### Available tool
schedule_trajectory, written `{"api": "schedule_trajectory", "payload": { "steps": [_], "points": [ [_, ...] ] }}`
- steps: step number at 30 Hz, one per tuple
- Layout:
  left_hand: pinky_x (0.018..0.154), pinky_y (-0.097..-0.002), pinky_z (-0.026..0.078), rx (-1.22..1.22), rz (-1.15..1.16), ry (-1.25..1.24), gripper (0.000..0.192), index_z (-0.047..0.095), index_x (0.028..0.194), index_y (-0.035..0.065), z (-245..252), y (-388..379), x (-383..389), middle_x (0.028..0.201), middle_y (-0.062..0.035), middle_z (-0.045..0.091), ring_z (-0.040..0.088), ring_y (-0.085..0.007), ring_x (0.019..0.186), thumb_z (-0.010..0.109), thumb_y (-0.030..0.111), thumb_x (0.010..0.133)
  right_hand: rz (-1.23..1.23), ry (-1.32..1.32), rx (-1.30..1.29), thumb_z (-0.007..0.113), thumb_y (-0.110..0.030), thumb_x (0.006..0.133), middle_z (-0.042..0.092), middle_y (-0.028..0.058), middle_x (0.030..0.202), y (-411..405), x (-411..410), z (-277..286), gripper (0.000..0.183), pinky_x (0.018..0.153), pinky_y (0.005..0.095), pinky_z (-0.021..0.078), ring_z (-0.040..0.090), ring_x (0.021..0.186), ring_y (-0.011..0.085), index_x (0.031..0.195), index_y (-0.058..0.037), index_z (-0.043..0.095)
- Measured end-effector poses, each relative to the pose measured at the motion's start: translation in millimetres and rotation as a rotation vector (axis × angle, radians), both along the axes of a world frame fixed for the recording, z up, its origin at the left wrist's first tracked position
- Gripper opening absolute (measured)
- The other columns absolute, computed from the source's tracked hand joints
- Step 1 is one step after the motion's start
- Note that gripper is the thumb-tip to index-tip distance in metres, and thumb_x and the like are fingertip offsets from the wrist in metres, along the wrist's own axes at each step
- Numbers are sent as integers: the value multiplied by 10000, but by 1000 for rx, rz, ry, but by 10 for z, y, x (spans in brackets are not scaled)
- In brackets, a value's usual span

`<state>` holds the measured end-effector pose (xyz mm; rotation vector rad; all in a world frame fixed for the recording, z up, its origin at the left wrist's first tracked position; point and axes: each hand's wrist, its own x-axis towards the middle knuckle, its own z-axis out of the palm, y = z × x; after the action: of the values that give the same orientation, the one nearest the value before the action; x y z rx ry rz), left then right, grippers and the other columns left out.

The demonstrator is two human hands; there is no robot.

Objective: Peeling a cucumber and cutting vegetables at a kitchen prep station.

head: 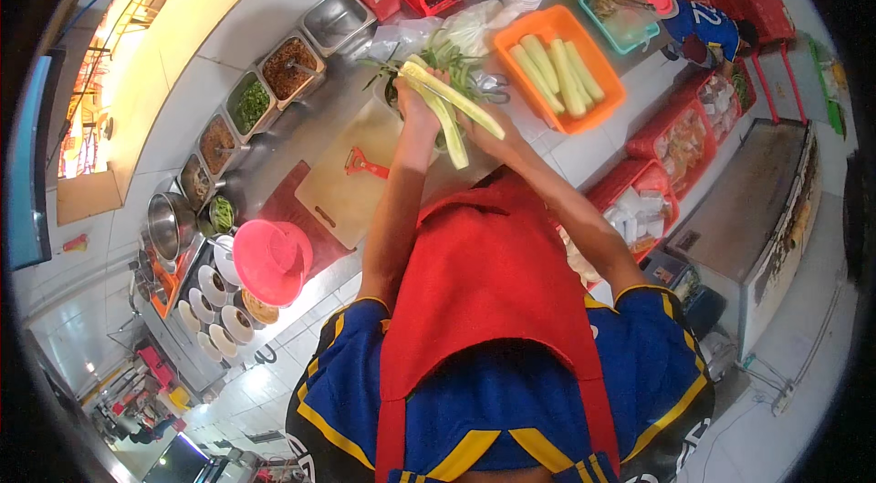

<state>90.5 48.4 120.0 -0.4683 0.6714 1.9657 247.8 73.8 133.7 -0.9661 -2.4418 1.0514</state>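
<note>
A peeled cucumber, split lengthwise, lies in two long pieces across my hands. My left hand (419, 102) grips the pieces near their far end; one cucumber piece (443, 131) hangs toward me. The other cucumber piece (472, 108) slants right over my right hand (489, 134), hiding its fingers. A thin grey knife blade (436, 87) shows between the pieces and leads toward that hand; its handle is hidden. Green peelings (452, 62) are heaped just beyond. On the cutting board (335, 185), left of my left forearm, lies a red peeler (366, 163).
To the right, an orange basin (510, 38) holds several peeled cucumbers. Metal pans of chopped food (250, 103) line the counter's left side. A pink bucket (272, 260) stands near several bowls (237, 324). Another person (705, 28) bends over red crates (674, 144) at far right.
</note>
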Motion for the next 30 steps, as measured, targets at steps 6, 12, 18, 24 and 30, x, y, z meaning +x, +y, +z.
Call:
{"api": "schedule_trajectory", "payload": {
  "steps": [6, 12, 18, 24, 30],
  "points": [
    [983, -452, 472, -33, -71, 145, 430, 551, 1119, 67, -118, -50, 175, 1053, -122, 630, 600, -272, 1025, 400, 452, 999, 86, -18, 33, 550, -278, 909, 663, 250, 813, 117, -149, -191, 252, 680, 514, 529, 653, 775, 445, 939, -50, 653],
    [1022, -449, 439, 106, -136, 270, 509, 424, 1390, 74, 74, -187, 293, 1272, -143, 592, 539, -288, 1226, 448, 417, 1015, 188, -160, 126, 575, -230, 874, 685, 230, 816, 155, -163, -111, 242, 696, 494, 552, 688, 785, 400, 936, -9, 650],
    [921, -343, 502, 26, -384, 398, 447, 467, 1309, -5, -108, -381, 134, 1241, -125, 589, 591, -243, 1123, 619, 86, 898, 167, -388, 157, 555, -178, 888, 687, 235, 811, 23, -205, 324, 230, 667, 483, 554, 697, 754, 385, 964, 31, 614],
    [1021, -369, 489, 50, -554, 281, 329, 498, 1184, -73, 181, -659, 77, 1215, -184, 576, 599, -277, 1093, 534, 77, 894, 196, -381, 318, 554, -178, 903, 690, 218, 786, 160, -75, 180, 207, 621, 482, 551, 698, 712, 381, 965, 13, 603],
    [1155, -427, 384, 169, -611, 200, 457, 399, 1259, -169, 40, -708, -78, 1330, -311, 469, 485, -387, 1280, 498, 58, 875, 228, -429, 415, 559, -187, 904, 688, 207, 760, 267, -89, 12, 203, 619, 476, 553, 698, 696, 373, 955, 1, 613]
  ]
}}
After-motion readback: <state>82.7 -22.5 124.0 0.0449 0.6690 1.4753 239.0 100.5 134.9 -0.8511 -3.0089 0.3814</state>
